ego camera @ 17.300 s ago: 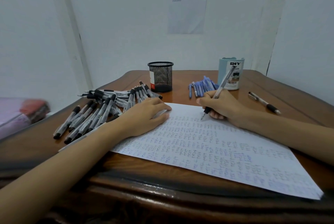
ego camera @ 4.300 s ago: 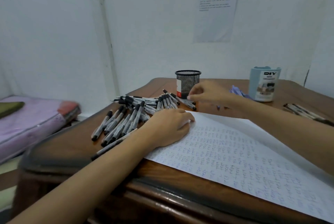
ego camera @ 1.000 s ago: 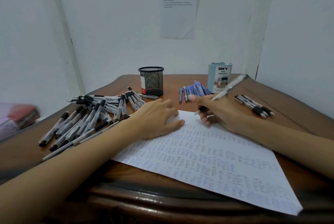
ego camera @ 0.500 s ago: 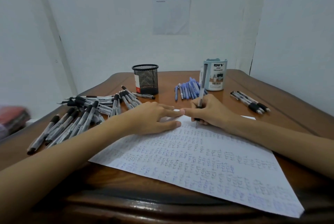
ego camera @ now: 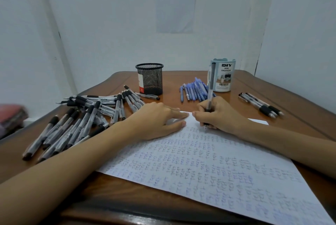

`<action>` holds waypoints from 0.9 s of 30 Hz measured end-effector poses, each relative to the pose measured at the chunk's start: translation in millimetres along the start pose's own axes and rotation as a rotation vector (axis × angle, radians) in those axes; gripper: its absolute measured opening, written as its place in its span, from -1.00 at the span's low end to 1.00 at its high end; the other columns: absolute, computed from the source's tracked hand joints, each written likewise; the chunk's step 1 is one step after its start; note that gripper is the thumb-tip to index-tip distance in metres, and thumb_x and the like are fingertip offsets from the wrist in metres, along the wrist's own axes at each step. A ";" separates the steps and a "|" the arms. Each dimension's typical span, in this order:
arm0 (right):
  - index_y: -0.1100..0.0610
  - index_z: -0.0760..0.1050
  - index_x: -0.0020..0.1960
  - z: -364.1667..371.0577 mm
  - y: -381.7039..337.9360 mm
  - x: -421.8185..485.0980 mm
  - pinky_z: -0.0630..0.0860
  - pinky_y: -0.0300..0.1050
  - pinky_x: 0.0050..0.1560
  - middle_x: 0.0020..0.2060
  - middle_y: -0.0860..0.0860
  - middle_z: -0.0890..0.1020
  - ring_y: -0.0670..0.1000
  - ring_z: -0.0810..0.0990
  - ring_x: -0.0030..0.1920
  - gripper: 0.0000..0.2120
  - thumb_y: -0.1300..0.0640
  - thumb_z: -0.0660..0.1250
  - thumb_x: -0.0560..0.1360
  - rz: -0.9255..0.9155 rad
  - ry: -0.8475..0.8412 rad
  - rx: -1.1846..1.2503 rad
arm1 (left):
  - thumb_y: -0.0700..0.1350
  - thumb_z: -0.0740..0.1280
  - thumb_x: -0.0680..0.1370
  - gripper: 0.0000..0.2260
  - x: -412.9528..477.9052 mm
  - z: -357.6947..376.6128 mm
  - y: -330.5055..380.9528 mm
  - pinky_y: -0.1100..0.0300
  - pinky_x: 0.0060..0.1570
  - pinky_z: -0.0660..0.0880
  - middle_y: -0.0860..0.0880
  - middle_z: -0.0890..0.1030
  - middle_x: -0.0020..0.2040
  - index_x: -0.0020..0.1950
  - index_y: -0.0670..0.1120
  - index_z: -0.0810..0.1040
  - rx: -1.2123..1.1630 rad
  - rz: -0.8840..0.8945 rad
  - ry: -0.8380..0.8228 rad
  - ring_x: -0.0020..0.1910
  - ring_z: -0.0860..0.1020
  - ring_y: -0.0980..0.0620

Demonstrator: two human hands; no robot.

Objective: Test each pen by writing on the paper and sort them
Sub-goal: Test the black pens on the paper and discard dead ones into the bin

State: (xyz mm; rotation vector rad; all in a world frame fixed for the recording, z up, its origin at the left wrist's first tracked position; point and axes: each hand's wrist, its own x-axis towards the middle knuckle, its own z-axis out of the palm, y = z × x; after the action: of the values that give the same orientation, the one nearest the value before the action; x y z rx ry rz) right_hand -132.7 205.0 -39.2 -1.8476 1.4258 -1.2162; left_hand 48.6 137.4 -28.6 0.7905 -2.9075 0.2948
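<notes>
The right hand (ego camera: pixel 221 115) grips a pen (ego camera: pixel 211 86) upright, tip on the far edge of the paper (ego camera: pixel 218 170), the left hand (ego camera: pixel 156 121) pressing it flat with straight fingers; blue pens (ego camera: pixel 194 88) and a few black pens (ego camera: pixel 261 104) seem sorted beyond, but the big left pile (ego camera: pixel 81 115) looks untested.

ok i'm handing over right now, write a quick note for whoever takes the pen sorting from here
Left hand: flat on the paper, holding it down.
Right hand: grips a pen upright, tip at the paper's far edge, mid-test.
Done, it seems: the paper is nearly full of test marks. Blue pens lie grouped by the organizer. A few black pens are set apart at the right.
Left: judge the pen in hand and place it, then work through the heap at the left, likely untested.
</notes>
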 end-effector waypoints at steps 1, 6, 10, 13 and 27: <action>0.20 0.31 -0.50 -0.4 -0.7 -0.4 0.31 -0.38 -0.51 -0.59 0.02 0.40 -0.18 0.37 -0.60 -0.59 0.34 0.31 0.50 0.002 0.000 0.000 | 0.20 0.01 0.60 -0.59 0.4 0.2 0.4 0.30 -0.16 0.35 0.17 0.32 0.43 0.43 0.20 0.29 0.004 -0.002 -0.002 -0.36 0.32 0.25; 0.22 0.34 -0.46 -1.1 -3.6 -3.9 0.34 -0.38 -0.52 -0.54 0.07 0.44 -0.16 0.37 -0.59 -0.62 0.23 0.35 0.49 0.009 0.003 0.039 | 0.19 0.00 0.60 -0.59 -0.6 -0.2 2.3 0.32 -0.27 0.31 0.17 0.31 0.43 0.43 0.19 0.28 0.007 -0.011 -0.008 -0.45 0.34 0.22; 0.19 0.36 -0.45 -1.4 -3.2 -2.8 0.35 -0.37 -0.51 -0.58 -0.05 0.49 -0.16 0.38 -0.58 -0.63 0.19 0.36 0.49 0.011 0.026 0.028 | 0.20 -0.01 0.59 -0.58 0.3 0.8 0.8 0.30 -0.22 0.32 0.17 0.31 0.43 0.43 0.19 0.28 0.005 -0.016 -0.004 -0.37 0.32 0.25; 0.20 0.36 -0.45 -1.3 -2.9 -2.4 0.35 -0.38 -0.51 -0.59 -0.06 0.48 -0.16 0.40 -0.58 -0.63 0.18 0.37 0.48 0.013 0.022 0.015 | 0.20 -0.01 0.59 -0.59 -0.5 -0.3 2.6 0.31 -0.21 0.31 0.17 0.32 0.43 0.44 0.21 0.26 0.018 -0.026 -0.010 -0.46 0.28 0.20; 0.20 0.29 -0.44 -1.5 -1.8 -0.9 0.33 -0.38 -0.51 -0.49 0.13 0.32 -0.18 0.35 -0.58 -0.62 0.31 0.29 0.52 -0.013 0.018 -0.024 | 0.19 -0.01 0.60 -0.58 -1.6 -1.4 1.3 0.18 0.11 0.43 0.16 0.28 0.46 0.45 0.21 0.23 -0.040 -0.017 -0.018 0.19 0.51 0.09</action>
State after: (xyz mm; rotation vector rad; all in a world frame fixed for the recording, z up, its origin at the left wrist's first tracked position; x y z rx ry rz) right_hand -133.2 206.6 -37.3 -1.8689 1.4459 -1.2299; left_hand 49.4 139.5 -27.7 0.8153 -2.9123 0.2280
